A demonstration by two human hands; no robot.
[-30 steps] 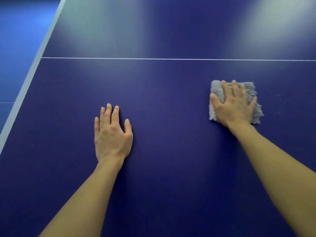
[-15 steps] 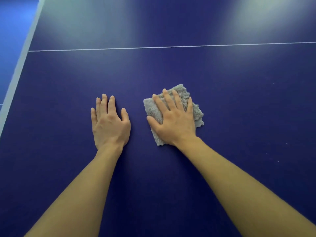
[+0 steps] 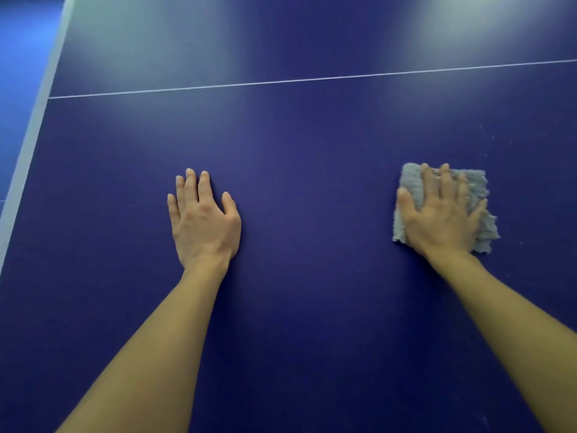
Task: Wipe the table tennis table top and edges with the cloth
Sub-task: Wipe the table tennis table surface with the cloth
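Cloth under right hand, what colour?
Light grey cloth, plain, fuzzy, under the right hand; best in head view.

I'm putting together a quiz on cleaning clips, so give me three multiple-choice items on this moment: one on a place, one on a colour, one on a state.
1. Where is the cloth?
A. under the right hand
B. folded on the floor
C. hanging off the table's edge

2. What colour is the table top?
A. green
B. dark blue
C. red

3. How does the left hand lie?
A. clenched in a fist
B. gripping a paddle
C. flat on the table top, fingers straight

Answers:
1 A: the right hand presses flat on the grey cloth.
2 B: the surface is dark blue, crossed by a thin white line.
3 C: its palm rests on bare table top and holds nothing.
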